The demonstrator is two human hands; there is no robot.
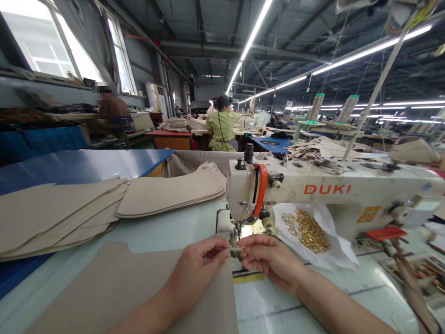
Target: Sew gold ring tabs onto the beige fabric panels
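Note:
In front of the needle of a white sewing machine [295, 185], my two hands meet over the table. My left hand [201, 262] is closed in a pinch on one end of a short, narrow beige strip [235, 249]. My right hand [269, 260] pinches a small gold ring [242, 251] at the strip's other end; whether the strip passes through the ring I cannot tell. Below my left wrist lies a large flat beige panel [139, 283]. Many similar gold rings [309, 232] are heaped on white paper [335, 250] under the machine's arm.
Stacks of cut beige panels [174, 190] [59, 218] lie at the left and behind. A blue-topped table [90, 162] adjoins. A tray of small tools [429, 278] sits at the right edge. Thread cones [315, 109] stand behind the machine. Two people [222, 127] [113, 111] sit farther back.

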